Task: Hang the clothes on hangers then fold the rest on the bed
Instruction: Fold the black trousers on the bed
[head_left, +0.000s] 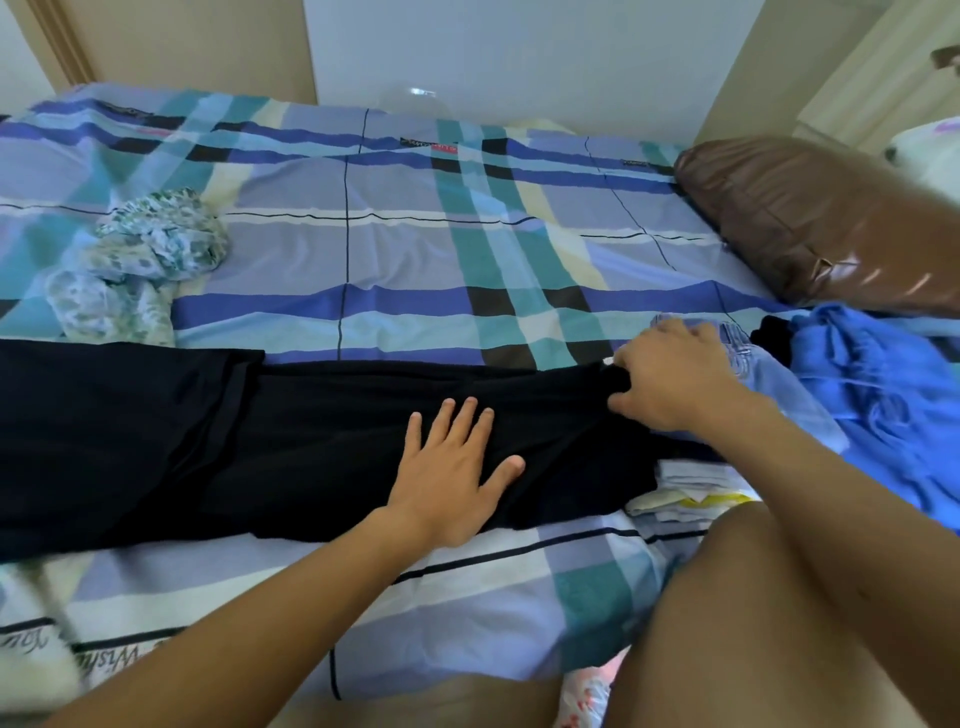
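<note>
- The bed (395, 249) wears a checked sheet in blue, teal, cream and black.
- A black garment (156, 441) lies spread flat across its near side.
- A crumpled floral cloth (140, 260) sits at the far left.
- A glossy brown pillow (831, 223) lies at the right edge.
- A bright blue garment (883, 405) is heaped in front of the pillow, pale denim (748, 358) just beside it.

Bare left hand (447, 483), bare right hand (670, 379), bare forearms (249, 623), bare knee (779, 597).
</note>
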